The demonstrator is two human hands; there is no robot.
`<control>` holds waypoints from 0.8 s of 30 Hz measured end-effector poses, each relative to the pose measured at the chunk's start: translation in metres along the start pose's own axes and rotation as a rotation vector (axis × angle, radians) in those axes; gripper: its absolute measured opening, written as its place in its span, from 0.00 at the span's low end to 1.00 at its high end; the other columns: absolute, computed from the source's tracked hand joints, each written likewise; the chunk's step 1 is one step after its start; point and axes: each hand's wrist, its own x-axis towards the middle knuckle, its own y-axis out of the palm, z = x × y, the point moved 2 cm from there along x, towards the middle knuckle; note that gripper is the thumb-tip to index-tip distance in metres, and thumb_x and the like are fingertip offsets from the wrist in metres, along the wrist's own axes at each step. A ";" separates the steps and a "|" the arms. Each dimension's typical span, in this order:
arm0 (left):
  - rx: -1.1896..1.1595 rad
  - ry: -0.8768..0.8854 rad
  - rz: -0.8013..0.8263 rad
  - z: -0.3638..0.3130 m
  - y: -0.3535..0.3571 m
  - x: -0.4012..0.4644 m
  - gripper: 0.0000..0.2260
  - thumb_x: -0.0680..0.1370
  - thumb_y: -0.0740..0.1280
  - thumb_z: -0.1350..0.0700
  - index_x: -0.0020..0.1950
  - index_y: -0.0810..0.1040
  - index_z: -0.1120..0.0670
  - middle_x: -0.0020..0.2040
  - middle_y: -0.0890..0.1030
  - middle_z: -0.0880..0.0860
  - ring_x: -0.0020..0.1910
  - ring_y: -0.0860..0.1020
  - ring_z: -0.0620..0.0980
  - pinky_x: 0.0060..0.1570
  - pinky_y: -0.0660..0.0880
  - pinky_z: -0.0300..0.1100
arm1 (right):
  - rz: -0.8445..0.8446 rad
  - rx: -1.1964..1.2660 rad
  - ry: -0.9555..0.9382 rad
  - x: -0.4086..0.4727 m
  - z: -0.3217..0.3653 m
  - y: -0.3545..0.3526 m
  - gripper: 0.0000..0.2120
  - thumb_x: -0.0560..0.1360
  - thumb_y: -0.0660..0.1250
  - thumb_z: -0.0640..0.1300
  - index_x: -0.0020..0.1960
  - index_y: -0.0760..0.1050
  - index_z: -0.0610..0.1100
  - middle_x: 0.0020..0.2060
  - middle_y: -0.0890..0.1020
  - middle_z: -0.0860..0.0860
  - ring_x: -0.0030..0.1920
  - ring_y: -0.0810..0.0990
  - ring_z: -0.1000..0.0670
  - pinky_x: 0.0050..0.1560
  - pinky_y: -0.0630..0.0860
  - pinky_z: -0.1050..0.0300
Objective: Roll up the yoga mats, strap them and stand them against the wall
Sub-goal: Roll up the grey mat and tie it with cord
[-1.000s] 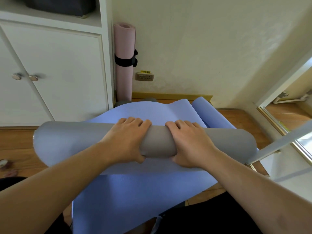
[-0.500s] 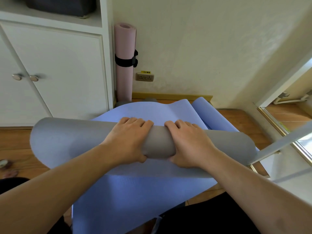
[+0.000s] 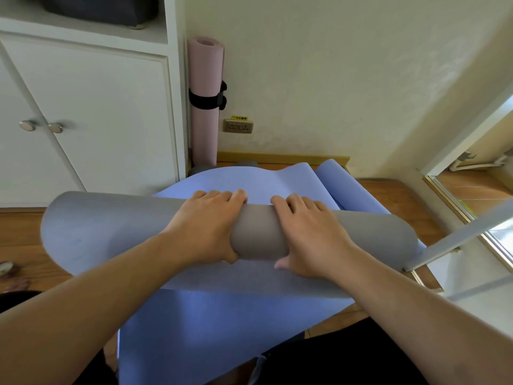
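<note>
Cupboard doors of a white cabinet with two round metal knobs fill the left of the head view, and a dark bag sits on the open shelf above them. Just beside the cabinet's right edge a rolled pink foam yoga mat stands upright in the corner against the cream wall, bound round its middle by a black strap. A beige wall socket sits low on the wall to its right, above a yellowish skirting board. On the right a pale sliding door frame slants across, its lower end touching the roll's right end.

Open wooden floor shows left of the roll and a smaller patch at far right by the door track; ahead, the room is short, as the mat's far edge is buckled up and curled near the skirting.

A blue and grey foam yoga mat lies on the floor, blue face up, and its near part is wound into a thick grey roll lying crosswise; the roll is looser and wider at its left end. The left hand and the right hand sit side by side on the middle of the roll, well apart from its ends. Each grip is clasping the roll: fingers curve over the far side, thumbs tuck under the near side
</note>
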 end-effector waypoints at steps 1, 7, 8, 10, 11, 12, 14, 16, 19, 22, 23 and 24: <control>-0.011 0.008 0.004 0.000 0.000 -0.001 0.38 0.62 0.75 0.35 0.66 0.66 0.46 0.57 0.78 0.45 0.55 0.77 0.51 0.60 0.73 0.49 | -0.013 0.007 0.005 0.002 0.000 0.000 0.47 0.64 0.79 0.66 0.73 0.62 0.48 0.59 0.74 0.48 0.57 0.77 0.43 0.56 0.73 0.47; 0.197 0.068 -0.021 -0.010 0.010 -0.004 0.52 0.62 0.78 0.34 0.79 0.61 0.52 0.69 0.71 0.53 0.68 0.71 0.57 0.72 0.66 0.51 | 0.101 0.253 0.106 0.005 -0.007 -0.006 0.36 0.64 0.76 0.65 0.65 0.65 0.57 0.52 0.77 0.54 0.51 0.79 0.47 0.45 0.73 0.50; 0.208 0.063 -0.022 -0.009 0.011 -0.002 0.51 0.63 0.78 0.34 0.78 0.62 0.52 0.68 0.72 0.53 0.66 0.72 0.56 0.70 0.67 0.51 | 0.122 0.272 0.109 0.004 -0.006 -0.005 0.37 0.63 0.77 0.66 0.66 0.65 0.57 0.53 0.77 0.55 0.51 0.79 0.47 0.45 0.73 0.50; 0.197 0.059 -0.033 -0.006 0.011 0.000 0.46 0.64 0.78 0.35 0.75 0.66 0.53 0.65 0.76 0.52 0.63 0.75 0.56 0.66 0.71 0.52 | 0.111 0.246 0.076 0.003 -0.003 -0.003 0.42 0.64 0.76 0.67 0.71 0.62 0.56 0.57 0.77 0.53 0.55 0.79 0.46 0.50 0.72 0.51; 0.184 0.054 -0.032 -0.004 0.010 0.001 0.44 0.63 0.78 0.36 0.73 0.68 0.52 0.63 0.78 0.51 0.61 0.77 0.55 0.64 0.72 0.52 | 0.078 0.205 0.045 0.002 -0.001 -0.003 0.46 0.65 0.76 0.69 0.75 0.60 0.55 0.61 0.76 0.51 0.60 0.77 0.45 0.56 0.72 0.51; 0.165 0.044 -0.027 -0.002 0.008 0.002 0.42 0.63 0.78 0.36 0.71 0.69 0.51 0.61 0.78 0.50 0.58 0.77 0.54 0.62 0.72 0.52 | 0.041 0.157 0.017 0.001 0.001 -0.003 0.51 0.65 0.77 0.70 0.78 0.57 0.52 0.66 0.73 0.50 0.64 0.74 0.45 0.63 0.71 0.51; 0.112 0.017 -0.018 0.000 0.003 0.002 0.38 0.62 0.77 0.35 0.66 0.69 0.49 0.57 0.78 0.48 0.55 0.77 0.52 0.59 0.73 0.50 | -0.008 0.073 -0.010 0.000 0.003 -0.002 0.59 0.62 0.78 0.71 0.81 0.54 0.49 0.69 0.68 0.48 0.67 0.70 0.44 0.71 0.67 0.49; 0.065 0.006 0.001 0.002 0.000 0.002 0.36 0.62 0.75 0.34 0.64 0.69 0.48 0.56 0.78 0.47 0.54 0.77 0.51 0.59 0.72 0.49 | -0.020 0.041 -0.005 0.003 0.004 -0.001 0.57 0.62 0.79 0.70 0.80 0.57 0.49 0.66 0.69 0.48 0.64 0.72 0.43 0.68 0.70 0.48; 0.047 0.026 0.002 0.004 0.000 -0.001 0.39 0.62 0.74 0.33 0.68 0.69 0.47 0.59 0.78 0.48 0.58 0.77 0.52 0.64 0.70 0.48 | -0.027 0.085 0.003 0.008 0.004 -0.003 0.43 0.65 0.76 0.66 0.73 0.65 0.51 0.61 0.72 0.49 0.59 0.75 0.44 0.59 0.74 0.48; 0.111 0.049 -0.017 0.002 -0.001 -0.004 0.50 0.61 0.76 0.32 0.77 0.63 0.49 0.66 0.71 0.51 0.66 0.71 0.54 0.71 0.67 0.49 | -0.011 0.177 0.049 0.008 -0.001 -0.010 0.39 0.65 0.75 0.66 0.70 0.65 0.55 0.58 0.75 0.52 0.57 0.77 0.46 0.54 0.74 0.49; 0.159 0.053 -0.009 0.001 -0.001 -0.004 0.53 0.60 0.77 0.31 0.78 0.60 0.49 0.67 0.70 0.52 0.67 0.70 0.55 0.71 0.66 0.50 | 0.006 0.218 0.068 0.008 -0.002 -0.011 0.39 0.64 0.75 0.66 0.69 0.65 0.56 0.57 0.76 0.53 0.56 0.77 0.47 0.51 0.73 0.50; 0.199 0.053 0.002 0.000 0.000 -0.003 0.54 0.61 0.78 0.31 0.79 0.59 0.50 0.67 0.70 0.53 0.67 0.70 0.56 0.71 0.67 0.51 | 0.030 0.250 0.081 0.007 -0.002 -0.012 0.39 0.64 0.76 0.66 0.69 0.64 0.57 0.57 0.77 0.54 0.55 0.77 0.47 0.49 0.72 0.51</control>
